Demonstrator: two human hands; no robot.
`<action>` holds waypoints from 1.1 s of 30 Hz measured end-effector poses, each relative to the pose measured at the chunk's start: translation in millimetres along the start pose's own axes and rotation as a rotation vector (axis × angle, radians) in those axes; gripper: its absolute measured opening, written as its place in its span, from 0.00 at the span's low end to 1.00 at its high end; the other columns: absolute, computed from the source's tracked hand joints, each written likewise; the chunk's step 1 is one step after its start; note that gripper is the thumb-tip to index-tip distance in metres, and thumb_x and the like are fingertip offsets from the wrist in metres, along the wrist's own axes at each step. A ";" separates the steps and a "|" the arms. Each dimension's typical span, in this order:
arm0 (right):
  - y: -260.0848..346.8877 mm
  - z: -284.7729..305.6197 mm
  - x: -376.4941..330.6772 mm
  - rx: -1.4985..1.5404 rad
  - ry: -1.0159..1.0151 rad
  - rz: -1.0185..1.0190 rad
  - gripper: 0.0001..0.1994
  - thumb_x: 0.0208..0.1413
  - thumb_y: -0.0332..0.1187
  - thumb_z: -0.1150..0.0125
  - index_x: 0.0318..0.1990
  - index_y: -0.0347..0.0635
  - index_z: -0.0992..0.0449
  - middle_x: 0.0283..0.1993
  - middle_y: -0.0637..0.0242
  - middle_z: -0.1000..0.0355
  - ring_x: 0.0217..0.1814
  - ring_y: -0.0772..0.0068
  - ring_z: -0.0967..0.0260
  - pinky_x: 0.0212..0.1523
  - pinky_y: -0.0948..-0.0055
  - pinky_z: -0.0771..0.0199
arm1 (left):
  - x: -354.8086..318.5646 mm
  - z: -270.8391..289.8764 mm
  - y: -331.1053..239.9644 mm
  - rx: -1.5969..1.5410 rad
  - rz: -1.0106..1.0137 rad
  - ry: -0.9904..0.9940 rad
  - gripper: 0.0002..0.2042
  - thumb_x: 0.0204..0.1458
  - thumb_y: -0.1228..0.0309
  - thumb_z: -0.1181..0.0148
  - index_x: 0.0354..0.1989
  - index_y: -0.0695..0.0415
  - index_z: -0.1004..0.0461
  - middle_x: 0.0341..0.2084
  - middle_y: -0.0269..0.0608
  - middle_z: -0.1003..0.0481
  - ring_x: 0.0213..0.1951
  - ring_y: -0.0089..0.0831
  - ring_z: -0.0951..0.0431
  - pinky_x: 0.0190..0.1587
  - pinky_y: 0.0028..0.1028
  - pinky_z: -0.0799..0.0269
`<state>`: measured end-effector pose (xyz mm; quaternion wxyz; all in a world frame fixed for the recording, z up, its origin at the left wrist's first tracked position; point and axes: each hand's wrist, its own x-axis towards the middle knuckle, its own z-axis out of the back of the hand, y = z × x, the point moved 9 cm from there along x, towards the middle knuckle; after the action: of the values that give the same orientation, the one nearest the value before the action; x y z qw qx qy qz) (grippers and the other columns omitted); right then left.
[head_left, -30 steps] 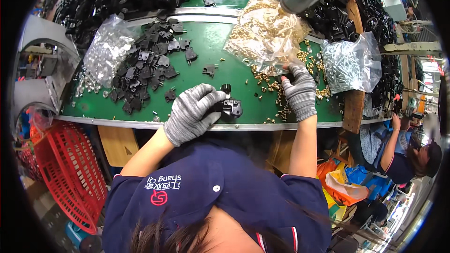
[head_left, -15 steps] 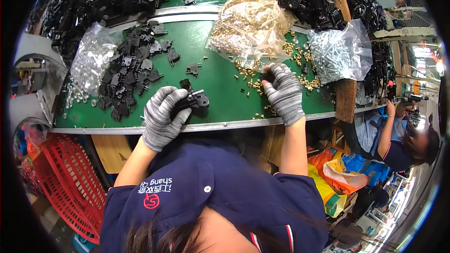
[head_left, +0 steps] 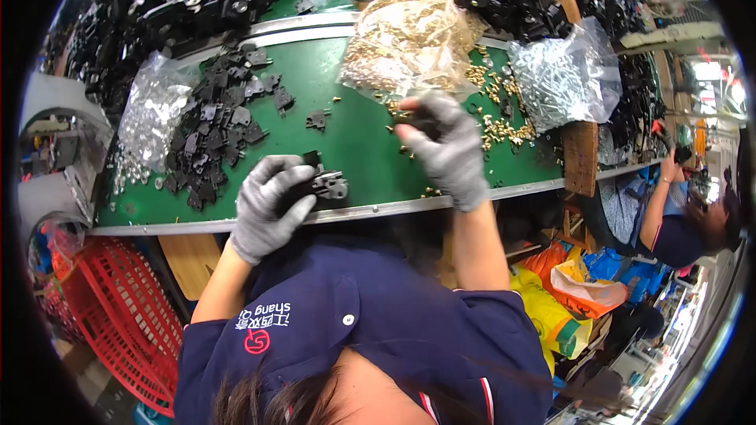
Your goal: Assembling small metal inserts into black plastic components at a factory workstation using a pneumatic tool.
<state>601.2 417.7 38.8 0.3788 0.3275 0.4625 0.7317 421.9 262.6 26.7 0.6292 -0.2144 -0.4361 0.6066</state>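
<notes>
My left hand [head_left: 269, 211], in a grey knit glove with bare fingertips, is closed around a black metal fitting [head_left: 331, 185] with a rounded end and holes. It holds the fitting just above the table's near edge. My right hand [head_left: 449, 149], gloved the same way, hovers over the green tabletop [head_left: 366, 157] beside loose brass-coloured screws [head_left: 504, 132]. Its fingers are curled and blurred, with thumb and forefinger pointing left; whether anything small is between them is hidden. A clear bag of brass-coloured screws [head_left: 409, 35] lies beyond it.
Flat black parts [head_left: 224, 114] are heaped left, beside a clear bag of small silvery pieces [head_left: 157, 102]. A bag of silver screws [head_left: 563, 75] and a wooden strip [head_left: 580, 157] are right. Black parts [head_left: 157, 12] pile behind. A red basket [head_left: 126, 307] stands below left; another person [head_left: 681, 228] sits right.
My right hand has moved left and slightly nearer, away from the loose brass-coloured screws. My left hand keeps hold of the black metal fitting, shifted only slightly. The view has tilted a little.
</notes>
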 end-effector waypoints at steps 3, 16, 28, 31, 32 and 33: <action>0.9 -55.3 10.9 -0.033 0.121 0.111 0.11 0.47 0.29 0.34 0.40 0.40 0.23 0.35 0.66 0.29 0.34 0.72 0.29 0.39 0.74 0.29 | 14.5 14.7 -6.0 0.001 0.025 -0.092 0.16 0.42 0.77 0.36 0.42 0.58 0.24 0.38 0.46 0.26 0.40 0.41 0.23 0.44 0.34 0.26; -49.8 112.5 3.8 -0.443 -0.245 0.267 0.19 0.55 0.36 0.41 0.54 0.44 0.27 0.59 0.57 0.33 0.60 0.58 0.35 0.61 0.62 0.38 | 143.0 -111.8 -105.6 0.303 -0.586 0.380 0.23 0.41 0.68 0.33 0.49 0.55 0.26 0.49 0.46 0.29 0.55 0.46 0.29 0.58 0.40 0.34; -87.3 96.4 34.1 -0.814 -0.034 0.285 0.26 0.54 0.45 0.41 0.59 0.45 0.31 0.67 0.55 0.41 0.68 0.52 0.45 0.68 0.58 0.48 | 220.7 -147.8 -12.8 0.215 -0.276 0.322 0.12 0.52 0.71 0.38 0.45 0.57 0.22 0.41 0.47 0.22 0.42 0.35 0.22 0.46 0.30 0.26; -89.6 92.7 38.2 -0.903 -0.023 0.284 0.27 0.54 0.47 0.41 0.59 0.45 0.31 0.67 0.55 0.42 0.68 0.51 0.45 0.67 0.57 0.47 | 238.9 -137.4 4.3 0.054 -0.069 0.253 0.08 0.54 0.76 0.41 0.41 0.62 0.21 0.34 0.44 0.19 0.34 0.27 0.21 0.41 0.25 0.24; -88.3 86.9 37.6 -0.825 0.051 0.287 0.27 0.55 0.47 0.42 0.59 0.45 0.31 0.67 0.55 0.42 0.67 0.51 0.44 0.67 0.57 0.47 | 240.5 -134.1 12.6 -0.061 -0.018 0.218 0.07 0.54 0.77 0.41 0.40 0.62 0.21 0.33 0.43 0.19 0.34 0.25 0.21 0.41 0.24 0.25; -87.0 81.3 37.7 -0.747 0.123 0.290 0.27 0.55 0.48 0.43 0.59 0.45 0.31 0.67 0.55 0.43 0.67 0.51 0.44 0.67 0.57 0.47 | 241.6 -130.8 21.4 -0.177 0.032 0.182 0.07 0.54 0.78 0.41 0.39 0.62 0.20 0.32 0.41 0.19 0.33 0.23 0.22 0.41 0.23 0.25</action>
<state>671.7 509.7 -7.7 0.3362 0.1848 0.1356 0.9135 487.2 529.8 10.3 0.6353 -0.3300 -0.4254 0.5536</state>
